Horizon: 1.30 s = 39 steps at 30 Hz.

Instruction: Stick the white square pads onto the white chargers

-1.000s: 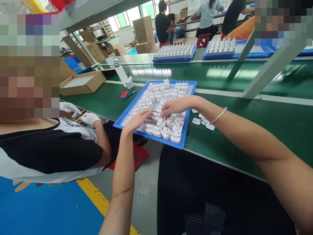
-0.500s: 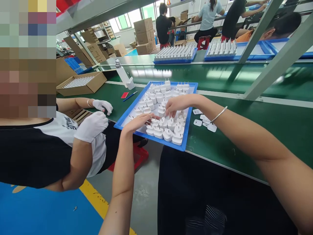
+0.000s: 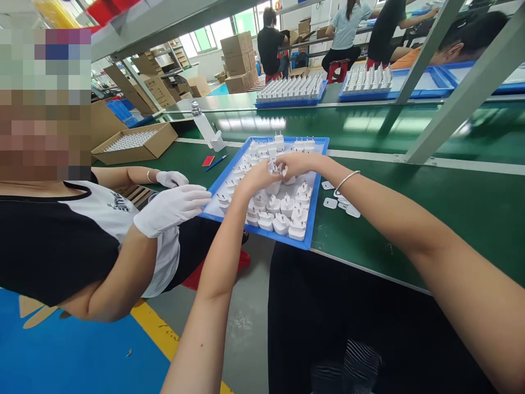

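A blue-rimmed tray (image 3: 310, 230) on the bench holds many white plug adapters (image 3: 281, 223), most standing with their metal pins up. Over its middle, my left hand (image 3: 261, 176) has its fingers closed on a white plug adapter. My right hand (image 3: 296, 163), with a bangle on the wrist, reaches in from the right, its fingers curled down around another white adapter (image 3: 289, 179). The fingertips of both hands nearly meet, so the grips are partly hidden.
A co-worker's white-gloved hand (image 3: 174, 209) is by the tray's left edge. Loose white plates (image 3: 330, 203) lie right of the tray. A blue pen (image 3: 216, 162), a red pad (image 3: 208, 161), a white bottle (image 3: 204, 125) and a carton (image 3: 158, 144) stand or lie beyond. A metal post (image 3: 455, 98) rises at right.
My left hand has moved up and right from the tray's near edge to its middle, beside my right hand. My right hand has shifted slightly up. The co-worker's gloved hand has come toward the tray.
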Motion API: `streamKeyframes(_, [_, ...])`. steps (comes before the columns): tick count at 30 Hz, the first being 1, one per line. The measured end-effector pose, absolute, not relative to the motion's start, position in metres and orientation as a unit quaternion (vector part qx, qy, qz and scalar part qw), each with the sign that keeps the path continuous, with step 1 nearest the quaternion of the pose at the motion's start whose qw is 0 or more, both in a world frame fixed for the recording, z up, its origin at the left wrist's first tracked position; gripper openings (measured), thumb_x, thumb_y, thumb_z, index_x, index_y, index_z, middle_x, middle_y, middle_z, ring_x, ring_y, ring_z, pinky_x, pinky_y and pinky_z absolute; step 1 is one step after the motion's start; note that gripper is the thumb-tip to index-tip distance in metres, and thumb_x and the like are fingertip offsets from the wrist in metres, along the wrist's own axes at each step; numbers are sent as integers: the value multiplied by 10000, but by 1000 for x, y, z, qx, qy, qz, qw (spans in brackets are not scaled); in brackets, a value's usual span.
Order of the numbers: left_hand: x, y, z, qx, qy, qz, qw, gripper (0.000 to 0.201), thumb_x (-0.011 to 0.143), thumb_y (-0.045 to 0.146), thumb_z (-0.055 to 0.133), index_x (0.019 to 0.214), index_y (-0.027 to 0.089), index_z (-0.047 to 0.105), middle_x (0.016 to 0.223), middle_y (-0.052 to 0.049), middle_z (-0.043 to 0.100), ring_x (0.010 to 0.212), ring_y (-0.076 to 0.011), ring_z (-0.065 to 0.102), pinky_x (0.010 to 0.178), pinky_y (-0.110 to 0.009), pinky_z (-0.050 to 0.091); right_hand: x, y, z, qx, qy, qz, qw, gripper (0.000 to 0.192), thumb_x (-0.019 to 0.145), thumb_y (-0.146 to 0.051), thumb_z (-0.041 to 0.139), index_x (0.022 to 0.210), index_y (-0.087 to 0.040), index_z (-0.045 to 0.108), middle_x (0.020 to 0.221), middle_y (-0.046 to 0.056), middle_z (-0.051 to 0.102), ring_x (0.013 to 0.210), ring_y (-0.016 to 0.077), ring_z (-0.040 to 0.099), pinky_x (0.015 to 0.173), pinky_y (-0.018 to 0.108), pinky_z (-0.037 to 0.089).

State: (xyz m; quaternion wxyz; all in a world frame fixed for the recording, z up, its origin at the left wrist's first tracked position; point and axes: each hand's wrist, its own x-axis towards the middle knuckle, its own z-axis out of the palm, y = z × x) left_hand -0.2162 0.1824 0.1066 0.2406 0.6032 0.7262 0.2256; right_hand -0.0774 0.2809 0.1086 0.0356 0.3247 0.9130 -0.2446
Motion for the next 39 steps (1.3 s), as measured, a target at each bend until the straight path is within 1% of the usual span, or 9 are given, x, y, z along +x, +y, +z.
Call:
streamKeyframes(8, [-226, 172, 123, 647, 673, 120, 338, 633, 663, 424, 785, 1241, 199, 659, 1341, -148, 641, 946, -285, 718, 718, -343, 569, -51, 260, 115, 260, 902, -338, 69, 616, 848, -437, 708, 1402, -199, 581, 1245, 101, 718, 1031, 245, 701, 826, 339, 551])
streamKeyframes(12, [-232, 170, 128, 663, 669, 73, 328, 603, 603, 443, 822, 1159, 231, 722, 1234, -107, 715, 1061, -312, 696, 837, -339, 559, -49, 249, 116, 249, 900, -349, 81, 562, 800, -435, 754, 1298, -188, 673, 1298, 102, 709, 1170, 297, 670, 941, 374, 532])
streamKeyframes(16, [-228, 166, 137, 657, 685, 49, 311, 910, 584, 478, 862, 1411, 223, 582, 1357, -157, 663, 1226, -388, 638, 991, -436, 524, -40, 252, 126, 260, 896, -356, 50, 620, 853, -508, 698, 1387, -202, 626, 1506, 107, 577, 1375, 323, 553, 1064, 395, 495])
streamKeyframes(20, [-201, 111, 164, 680, 671, 241, 171, 739, 846, 471, 711, 1508, 259, 461, 1599, -90, 454, 1493, -348, 409, 1223, -483, 354, 0, 244, 146, 270, 887, -371, -58, 593, 945, -473, 591, 1473, -207, 543, 1591, 83, 486, 1445, 288, 481, 1159, 394, 425])
streamKeyframes(23, [-158, 47, 168, 687, 600, 395, 104, 451, 964, 357, 590, 1412, 320, 551, 1478, -20, 587, 1422, -277, 512, 1210, -446, 416, 54, 218, 157, 254, 862, -411, -153, 445, 931, -415, 622, 1327, -216, 665, 1413, 65, 659, 1280, 258, 627, 1057, 359, 509])
streamKeyframes(26, [-111, 5, 129, 768, 473, 402, 155, 445, 942, 236, 598, 1327, 459, 599, 1279, 28, 716, 1236, -247, 664, 1083, -442, 561, 120, 178, 157, 281, 836, -417, -218, 340, 918, -391, 651, 1215, -242, 724, 1247, 39, 745, 1135, 227, 696, 971, 340, 549])
streamKeyframes(31, [-48, 46, 23, 777, 424, 414, 214, 529, 878, 309, 613, 1304, 619, 570, 1170, 13, 761, 1101, -348, 734, 907, -595, 640, 220, 118, 129, 338, 806, -425, -236, 272, 930, -396, 662, 1160, -282, 753, 1212, 17, 757, 1145, 209, 689, 1027, 348, 522])
streamKeyframes(35, [-8, 102, -12, 797, 430, 406, 124, 796, 736, 443, 641, 1448, 651, 351, 1460, 121, 569, 1372, -433, 519, 1095, -699, 477, 283, 88, 80, 522, 670, -376, -370, 196, 886, -420, 696, 1034, -321, 777, 1133, 3, 779, 1113, 239, 708, 1041, 395, 540])
streamKeyframes(39, [0, 112, -11, 799, 470, 368, 75, 875, 699, 525, 544, 1498, 596, 195, 1514, 239, 315, 1432, -425, 423, 1082, -732, 461, 299, 68, 22, 640, 556, -270, -457, 263, 972, -394, 503, 998, -307, 750, 1082, 67, 764, 1105, 285, 704, 1024, 479, 556])
